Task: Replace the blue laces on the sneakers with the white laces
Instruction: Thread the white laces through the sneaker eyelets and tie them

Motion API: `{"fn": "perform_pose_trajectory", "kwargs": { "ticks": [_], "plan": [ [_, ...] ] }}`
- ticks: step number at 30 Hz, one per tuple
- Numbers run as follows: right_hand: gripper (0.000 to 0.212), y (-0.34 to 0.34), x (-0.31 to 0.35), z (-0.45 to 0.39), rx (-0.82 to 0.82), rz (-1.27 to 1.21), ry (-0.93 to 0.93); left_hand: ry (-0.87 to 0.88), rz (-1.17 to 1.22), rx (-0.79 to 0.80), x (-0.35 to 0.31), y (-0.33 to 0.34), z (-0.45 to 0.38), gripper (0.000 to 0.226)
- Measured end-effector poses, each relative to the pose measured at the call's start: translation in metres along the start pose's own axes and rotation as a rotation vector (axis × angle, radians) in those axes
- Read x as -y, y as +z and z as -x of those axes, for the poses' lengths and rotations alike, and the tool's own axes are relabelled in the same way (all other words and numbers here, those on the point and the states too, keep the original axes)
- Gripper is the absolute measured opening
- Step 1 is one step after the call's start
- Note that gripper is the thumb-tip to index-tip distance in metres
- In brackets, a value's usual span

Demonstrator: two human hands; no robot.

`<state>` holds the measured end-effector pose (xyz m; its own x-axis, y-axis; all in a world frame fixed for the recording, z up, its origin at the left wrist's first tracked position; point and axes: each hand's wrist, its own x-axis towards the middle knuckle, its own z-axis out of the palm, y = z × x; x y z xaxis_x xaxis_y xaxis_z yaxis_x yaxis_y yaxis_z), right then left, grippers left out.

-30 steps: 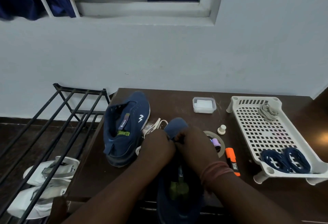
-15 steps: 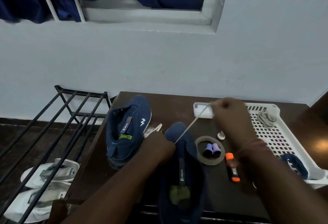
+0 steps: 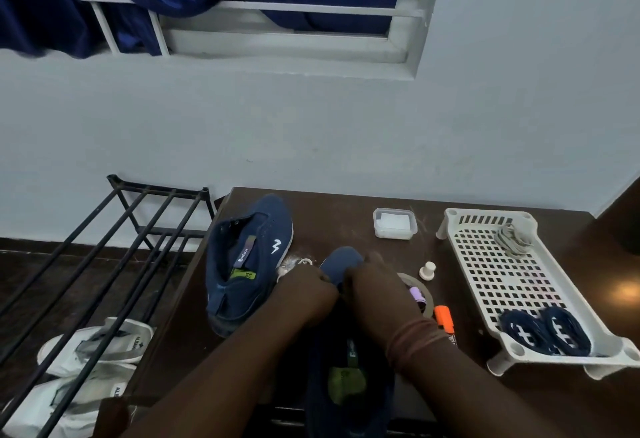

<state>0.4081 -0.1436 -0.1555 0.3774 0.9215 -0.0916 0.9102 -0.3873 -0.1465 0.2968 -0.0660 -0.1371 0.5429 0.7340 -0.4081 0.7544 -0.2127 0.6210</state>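
A navy sneaker (image 3: 343,262) lies in front of me, toe pointing away, mostly covered by my hands. My left hand (image 3: 306,293) and my right hand (image 3: 377,290) are both curled over its eyelet area, knuckles nearly touching; what they pinch is hidden. A bit of white lace (image 3: 294,264) shows just past my left hand. The second navy sneaker (image 3: 247,261) lies unlaced to the left. Two coiled blue laces (image 3: 543,332) sit in the white perforated tray (image 3: 460,247), and a bundle of pale lace (image 3: 512,240) lies at its far end.
On the brown table (image 3: 332,219) are a small clear lidded box (image 3: 394,222), a tape roll (image 3: 424,293) with purple spools inside, a small white knob (image 3: 427,269) and an orange marker (image 3: 445,319). A black shoe rack (image 3: 114,247) with white sandals (image 3: 93,344) stands left.
My right hand, which had pulled a white lace up and to the right half a second ago, has come back down beside my left hand over the sneaker's eyelets.
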Motion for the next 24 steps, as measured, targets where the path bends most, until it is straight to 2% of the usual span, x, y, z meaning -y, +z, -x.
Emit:
{"fn": "perform_pose_trajectory", "kwargs": {
  "ticks": [3,4,5,8,10,12,14,16,19,22,24],
  "plan": [
    [0.022,-0.015,0.004,-0.002,-0.067,0.033,-0.064,-0.042,0.028,0.011,-0.001,-0.002,0.004,0.036],
    [0.022,-0.027,0.002,-0.002,-0.11,-0.043,-0.083,-0.048,0.034,0.012,-0.002,-0.003,0.005,0.044],
    [0.023,-0.044,-0.003,-0.002,-0.186,-0.242,-0.041,-0.05,0.024,0.016,-0.003,-0.004,0.005,0.046],
    [0.027,-0.093,-0.032,-0.004,-0.515,-1.08,0.27,-0.04,-0.011,0.041,-0.003,-0.004,0.003,0.03],
    [0.028,-0.118,-0.054,0.002,-0.739,-1.267,0.359,-0.016,-0.046,0.038,-0.002,-0.003,0.005,0.024],
    [0.029,-0.131,-0.063,0.009,-0.843,-1.359,0.416,-0.019,-0.119,0.024,-0.001,-0.002,0.007,0.034],
    [0.031,-0.132,-0.064,0.014,-0.796,-1.338,0.449,-0.035,-0.315,0.026,-0.001,-0.005,0.012,0.059],
    [0.038,-0.121,-0.062,0.015,-0.581,-1.121,0.435,-0.032,-0.452,0.092,-0.002,-0.009,0.01,0.066],
    [0.046,-0.109,-0.051,0.022,-0.33,-0.879,0.356,-0.028,-0.37,0.2,-0.005,-0.022,0.008,0.06],
    [0.044,-0.107,-0.04,0.024,-0.256,-0.897,0.291,-0.02,-0.153,0.226,0.0,-0.033,0.007,0.052],
    [0.042,-0.108,-0.037,0.022,-0.276,-0.922,0.272,-0.026,0.0,0.282,0.003,-0.037,0.011,0.05]
  ]
}}
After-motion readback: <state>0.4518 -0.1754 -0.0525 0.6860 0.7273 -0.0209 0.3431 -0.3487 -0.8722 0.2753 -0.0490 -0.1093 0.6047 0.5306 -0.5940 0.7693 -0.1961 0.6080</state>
